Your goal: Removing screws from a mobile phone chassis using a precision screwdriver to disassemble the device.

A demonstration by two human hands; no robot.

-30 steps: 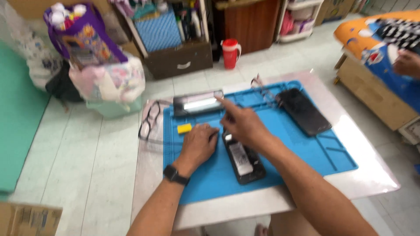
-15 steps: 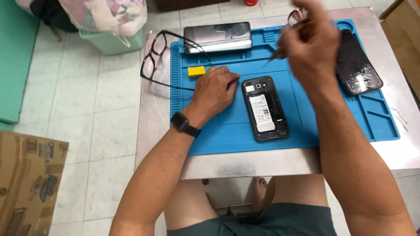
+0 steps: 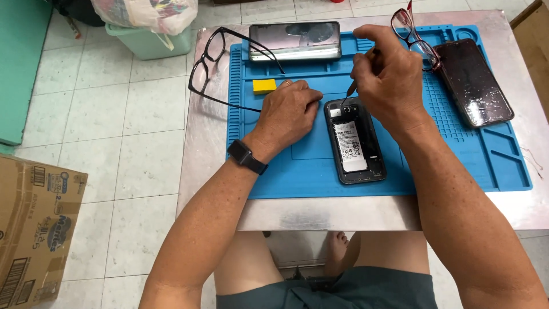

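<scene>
Tiled floor at far left, with a brown cardboard box [image 3: 34,229] bearing blue print and barcodes. Beside it, a metal table [image 3: 366,212] under a blue work mat [image 3: 274,171]; black glasses [image 3: 214,63] and a small yellow block [image 3: 264,86] near the top. Left hand [image 3: 289,111] flat, fingers loose, just beside the opened phone [image 3: 354,143] with its white battery label. Right hand [image 3: 386,74] pinching a thin tool [image 3: 350,91], tip now lowered onto the phone's top from above the mat half a second ago.

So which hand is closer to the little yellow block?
Left. The left hand rests flat just right of the yellow block; the right hand is much farther right, holding a thin tool.
</scene>
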